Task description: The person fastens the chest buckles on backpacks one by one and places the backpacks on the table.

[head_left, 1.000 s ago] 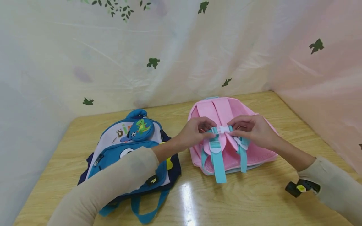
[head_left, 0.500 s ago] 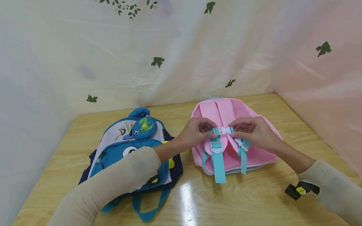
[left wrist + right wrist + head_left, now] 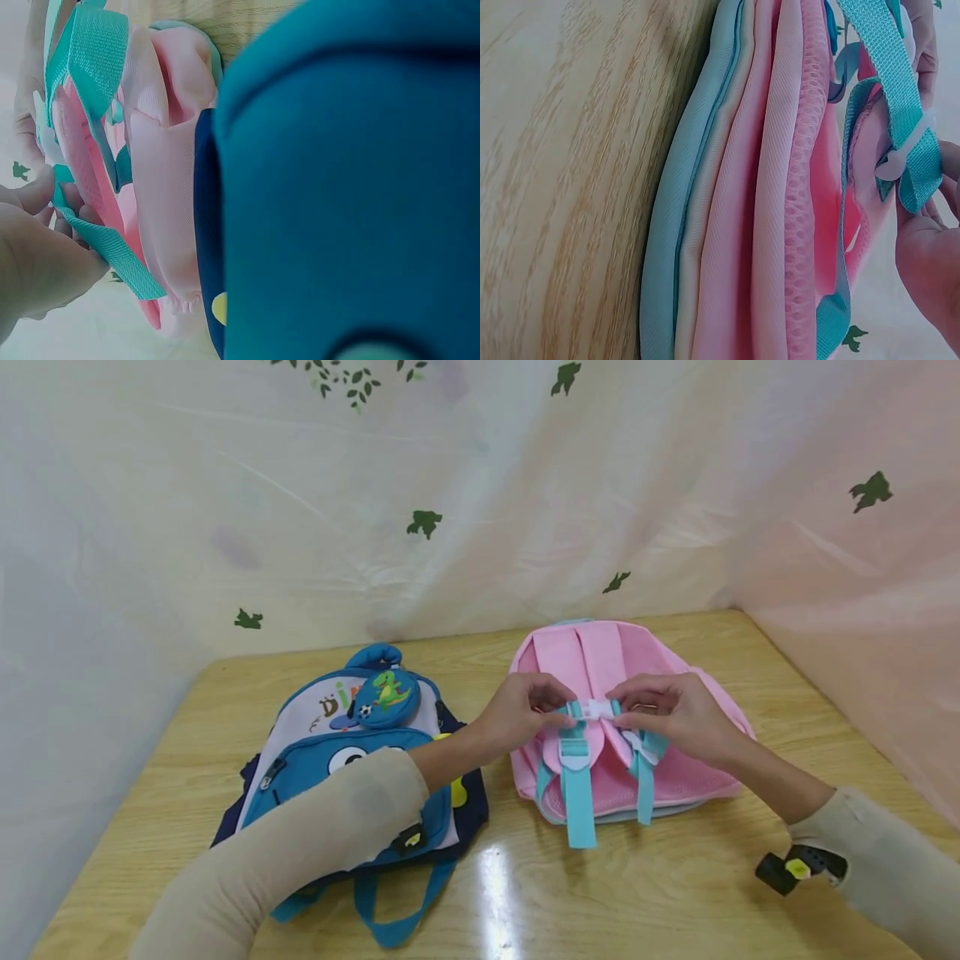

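Observation:
A pink backpack (image 3: 693, 781) lies on the table with its shoulder straps up. Across the straps runs a white plastic buckle (image 3: 597, 709), its two halves together. My left hand (image 3: 513, 718) pinches the buckle's left end and its teal webbing (image 3: 124, 262) between thumb and fingers. At the right end, my right hand (image 3: 678, 714) pinches the webbing beside the buckle. Teal strap tails (image 3: 580, 810) hang below from white adjusters, one of which, a pale slider (image 3: 892, 163), shows in the right wrist view. The fingertips partly cover the buckle's ends.
A blue and white dinosaur backpack (image 3: 300, 718) lies to the left, under my left forearm, with a round dinosaur pouch (image 3: 386, 699) on top. The wooden table (image 3: 637, 893) meets a pale curtain (image 3: 315, 527) at the back and right.
The view has shifted slightly, so both backpacks appear a little farther right. Both hands keep their pinch at the buckle, and it stays joined.

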Demonstrator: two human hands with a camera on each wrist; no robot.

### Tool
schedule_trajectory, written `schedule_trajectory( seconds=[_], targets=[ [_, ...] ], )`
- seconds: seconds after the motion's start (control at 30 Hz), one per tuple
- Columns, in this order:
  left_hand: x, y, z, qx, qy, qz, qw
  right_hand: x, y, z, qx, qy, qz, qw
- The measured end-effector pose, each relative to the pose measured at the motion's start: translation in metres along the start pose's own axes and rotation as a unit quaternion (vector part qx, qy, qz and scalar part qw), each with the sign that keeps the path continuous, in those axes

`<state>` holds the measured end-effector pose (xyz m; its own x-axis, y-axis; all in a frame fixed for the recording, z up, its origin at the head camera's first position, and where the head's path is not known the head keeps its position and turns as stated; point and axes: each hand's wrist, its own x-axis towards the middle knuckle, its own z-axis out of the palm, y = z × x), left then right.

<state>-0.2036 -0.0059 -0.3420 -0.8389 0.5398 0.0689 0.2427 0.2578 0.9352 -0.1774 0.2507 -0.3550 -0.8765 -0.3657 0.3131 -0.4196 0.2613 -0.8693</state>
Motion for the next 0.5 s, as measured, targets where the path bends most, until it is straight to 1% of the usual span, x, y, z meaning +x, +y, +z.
schedule_trajectory(
  seconds=[0.2,0.37,0.5],
  targets=[
    [-0.0003,0.0002,0.0001,-0.014,0.000,0.007,0.9999,0.0011,0.0020,-0.0001,0.020,-0.007,-0.008,0.9997],
    [-0.0005,0.0012,0.0007,-0.015,0.002,0.004,0.9999,0.0011,0.0054,0.0006,0.041,-0.007,-0.017,0.9990],
    [-0.0002,0.0020,0.0015,-0.014,0.006,0.000,0.9999,0.0010,0.0069,0.0008,0.045,-0.005,-0.019,0.9988]
  ],
)
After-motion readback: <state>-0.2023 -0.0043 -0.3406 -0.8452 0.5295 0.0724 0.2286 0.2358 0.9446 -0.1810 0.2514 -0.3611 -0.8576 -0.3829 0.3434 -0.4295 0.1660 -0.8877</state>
